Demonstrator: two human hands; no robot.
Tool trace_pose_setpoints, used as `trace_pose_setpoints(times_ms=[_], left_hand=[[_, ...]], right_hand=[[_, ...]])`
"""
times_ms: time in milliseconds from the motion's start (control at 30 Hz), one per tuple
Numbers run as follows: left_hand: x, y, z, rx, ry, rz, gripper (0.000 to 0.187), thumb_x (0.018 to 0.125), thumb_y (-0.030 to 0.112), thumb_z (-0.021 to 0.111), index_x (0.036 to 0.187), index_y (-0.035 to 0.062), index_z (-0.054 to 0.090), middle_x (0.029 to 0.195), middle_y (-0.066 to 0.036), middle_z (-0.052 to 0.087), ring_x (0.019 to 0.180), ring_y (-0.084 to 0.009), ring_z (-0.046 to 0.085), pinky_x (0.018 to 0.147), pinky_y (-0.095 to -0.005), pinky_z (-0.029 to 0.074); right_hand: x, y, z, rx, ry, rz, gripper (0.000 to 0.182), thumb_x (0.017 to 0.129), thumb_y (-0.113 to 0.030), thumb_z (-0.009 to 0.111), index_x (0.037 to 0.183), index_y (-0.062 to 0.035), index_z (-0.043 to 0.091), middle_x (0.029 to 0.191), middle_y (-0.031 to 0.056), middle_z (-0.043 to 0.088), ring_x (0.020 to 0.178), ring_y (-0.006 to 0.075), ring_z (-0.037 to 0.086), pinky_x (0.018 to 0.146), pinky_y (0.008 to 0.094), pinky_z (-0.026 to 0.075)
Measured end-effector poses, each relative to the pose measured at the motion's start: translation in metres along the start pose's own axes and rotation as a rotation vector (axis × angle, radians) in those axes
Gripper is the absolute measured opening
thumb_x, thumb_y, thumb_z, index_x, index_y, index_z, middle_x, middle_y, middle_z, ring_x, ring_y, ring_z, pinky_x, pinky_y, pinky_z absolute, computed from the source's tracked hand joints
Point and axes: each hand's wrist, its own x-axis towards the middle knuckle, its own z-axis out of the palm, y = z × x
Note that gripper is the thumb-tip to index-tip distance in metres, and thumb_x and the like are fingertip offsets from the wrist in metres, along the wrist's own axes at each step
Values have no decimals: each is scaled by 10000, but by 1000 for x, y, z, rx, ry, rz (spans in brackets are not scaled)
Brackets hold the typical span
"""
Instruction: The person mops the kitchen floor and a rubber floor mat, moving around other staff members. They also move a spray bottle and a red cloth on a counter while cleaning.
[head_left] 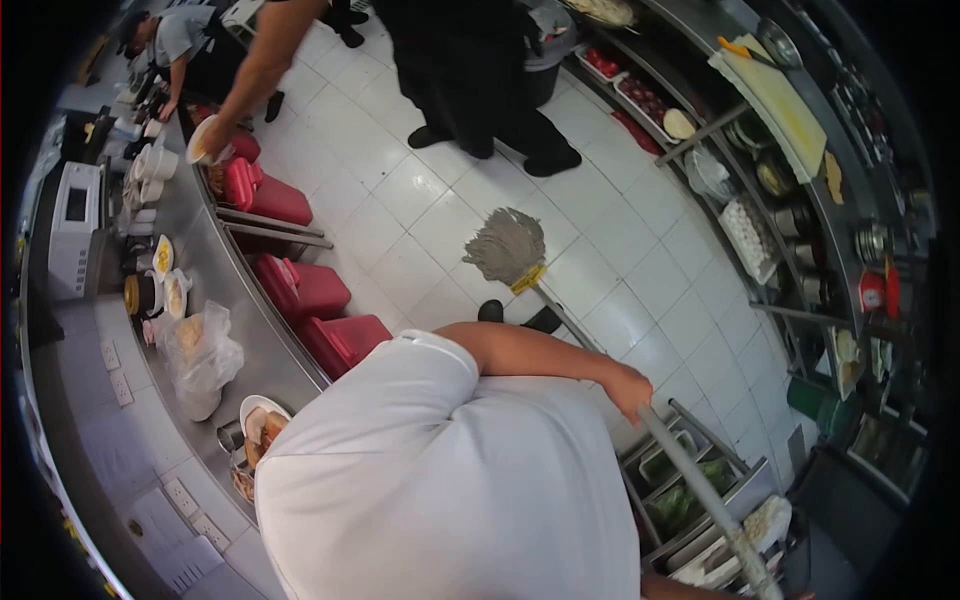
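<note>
My left hand (628, 390) is closed around the pale handle of a mop (690, 470). My left arm reaches across in front of my white shirt (450, 480). Grey strands form the mop head (507, 245), spread on the white tiled floor just beyond my dark shoes, with a yellow clamp (528, 279) joining it to the handle. At the bottom right edge, my right forearm (685, 589) meets the upper part of the handle; a sliver of my right hand (801, 596) shows around it, the rest cut off.
A person in dark clothes (465, 70) stands ahead, one arm over the left steel counter (190, 235) holding a white bowl (203, 140). Another person (180, 45) leans there farther back. Red lidded bins (300, 285) stand under the counter. Stocked shelves (735, 115) line the right.
</note>
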Motion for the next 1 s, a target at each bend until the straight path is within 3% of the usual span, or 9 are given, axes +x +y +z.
trace_pose_setpoints(times_ms=[133,233,300,400,500,600,700,833,1000], left_hand=[[-36,13,-14,73,167,-76,359,841,401,662,733,59,671,720,-166,656,714,-363,628,650,-449,485],[-62,10,-16,94,287,-137,300,814,350,648,723,65,673,726,-168,658,713,-384,624,648,-466,487],[-73,-7,-11,140,302,-177,256,787,316,647,718,72,676,733,-167,662,719,-390,627,649,-474,490],[-95,-26,-7,192,341,-243,211,760,282,643,707,81,679,737,-163,667,723,-394,632,652,-481,496],[-125,-45,-10,241,411,-350,188,749,264,644,702,86,680,734,-160,667,732,-389,641,665,-479,504],[-157,-75,-14,325,465,-462,156,743,240,630,732,96,688,767,-155,679,762,-380,654,692,-473,518],[-182,-106,-19,448,463,-586,160,725,228,618,751,95,703,803,-159,690,799,-372,662,713,-472,524],[-161,-134,0,482,487,-631,173,693,227,621,749,92,712,807,-160,695,814,-372,666,721,-475,528],[-35,-107,48,432,464,-500,177,606,238,662,666,73,680,672,-185,650,672,-398,646,615,-500,513]], right_hand=[[-6,22,8,189,-73,-67,181,952,-172,398,809,-73,445,528,-11,381,435,121,399,440,325,332],[-30,36,17,323,-34,-16,173,930,-172,468,784,-88,429,539,-7,374,470,116,390,511,299,340],[-53,41,-12,397,-3,78,225,857,-131,565,711,-112,396,536,-8,354,505,98,365,597,277,325],[-85,59,-4,392,101,103,223,847,-95,566,714,-119,389,508,-19,328,478,84,330,551,262,279],[-114,85,14,379,152,167,293,835,-66,560,700,-139,311,547,-1,333,497,99,338,553,263,307],[-142,115,32,371,190,311,295,867,-83,561,694,-139,329,552,-16,303,498,93,286,549,282,248],[-171,139,37,313,190,454,256,867,-125,546,710,-130,344,574,10,342,556,131,353,650,319,306],[-178,141,6,219,116,548,243,883,-146,554,726,-126,370,594,17,355,607,161,386,716,364,309],[-138,100,-126,158,153,517,237,930,-127,513,764,-139,346,595,7,324,582,109,355,661,343,336]])
